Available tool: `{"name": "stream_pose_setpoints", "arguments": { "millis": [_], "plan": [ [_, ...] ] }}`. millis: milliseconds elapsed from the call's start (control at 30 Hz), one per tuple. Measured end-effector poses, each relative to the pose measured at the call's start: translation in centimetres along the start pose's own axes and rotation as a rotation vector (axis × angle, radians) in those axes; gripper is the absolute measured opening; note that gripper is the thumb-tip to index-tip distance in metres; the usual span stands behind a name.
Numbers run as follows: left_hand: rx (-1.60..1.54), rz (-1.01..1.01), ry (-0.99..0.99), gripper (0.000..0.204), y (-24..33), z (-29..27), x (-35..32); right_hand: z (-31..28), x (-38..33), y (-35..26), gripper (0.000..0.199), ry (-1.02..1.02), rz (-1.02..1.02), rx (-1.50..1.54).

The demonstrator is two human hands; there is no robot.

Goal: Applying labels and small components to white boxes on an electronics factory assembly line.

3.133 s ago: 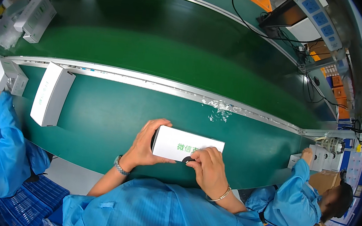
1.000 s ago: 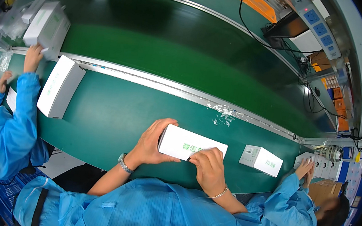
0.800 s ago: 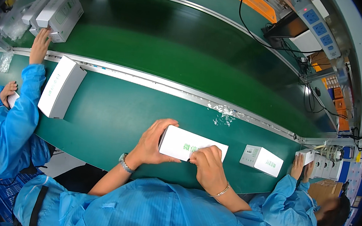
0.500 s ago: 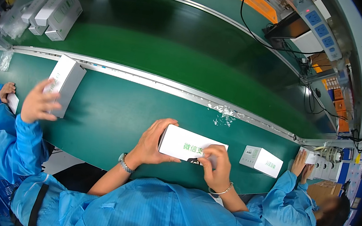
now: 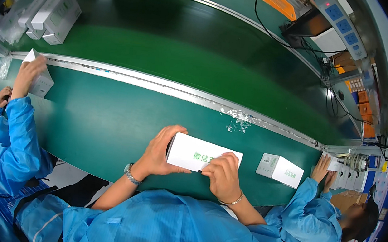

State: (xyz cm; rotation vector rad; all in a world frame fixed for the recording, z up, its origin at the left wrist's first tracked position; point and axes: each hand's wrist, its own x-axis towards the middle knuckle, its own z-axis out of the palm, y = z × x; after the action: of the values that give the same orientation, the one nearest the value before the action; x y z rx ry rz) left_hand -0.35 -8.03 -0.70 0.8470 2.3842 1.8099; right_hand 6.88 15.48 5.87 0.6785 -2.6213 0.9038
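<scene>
A white cardboard box (image 5: 183, 151) with green print is held up in front of my chest, above the green bench. My left hand (image 5: 158, 151) grips its left end, thumb along the near edge and fingers behind. On the right part of the same box, my right hand (image 5: 224, 176) has its fingers curled and pressed together at the near edge, covering part of the print. What lies under those fingertips is hidden. Another white box (image 5: 280, 170) lies on the bench to the right of my right hand.
A green conveyor belt (image 5: 175, 37) runs beyond a metal rail (image 5: 159, 87). Clear plastic scraps (image 5: 237, 119) lie by the rail. At left, a co-worker's hand (image 5: 29, 73) is on a white box (image 5: 42, 85); more boxes (image 5: 57, 14) stand behind. Another co-worker's hands (image 5: 322, 171) handle boxes at right.
My right fingers have moved slightly left and curled over the box's near edge, covering a black patch seen there before. The left co-worker's box has moved farther left.
</scene>
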Motion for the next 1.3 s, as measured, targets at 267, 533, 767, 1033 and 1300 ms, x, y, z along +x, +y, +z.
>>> {"name": "stream_pose_setpoints", "arguments": {
  "millis": [267, 533, 767, 1033, 1300],
  "plan": [
    [0.006, 0.008, 0.017, 0.11, -0.2, 0.4, -0.2, 0.6, -1.7, 1.1, 0.016, 0.028, -0.114, -0.016],
    [0.009, 0.01, 0.021, 0.107, -0.2, 0.2, 0.1, 0.7, -2.6, 1.4, 0.016, 0.05, -0.191, -0.035],
    [0.059, -0.004, 0.024, 0.108, 0.0, 0.2, 0.0, 0.3, -3.0, 2.1, 0.021, 0.046, -0.299, -0.055],
    [0.124, 0.08, 0.055, 0.108, -0.6, 0.3, 0.3, -0.3, -2.4, 2.6, 0.022, 0.02, -0.307, -0.007],
    [0.182, 0.016, 0.036, 0.091, 0.8, -0.8, 1.3, -0.4, -2.7, 3.0, 0.021, -0.054, -0.322, 0.02]
  ]
}}
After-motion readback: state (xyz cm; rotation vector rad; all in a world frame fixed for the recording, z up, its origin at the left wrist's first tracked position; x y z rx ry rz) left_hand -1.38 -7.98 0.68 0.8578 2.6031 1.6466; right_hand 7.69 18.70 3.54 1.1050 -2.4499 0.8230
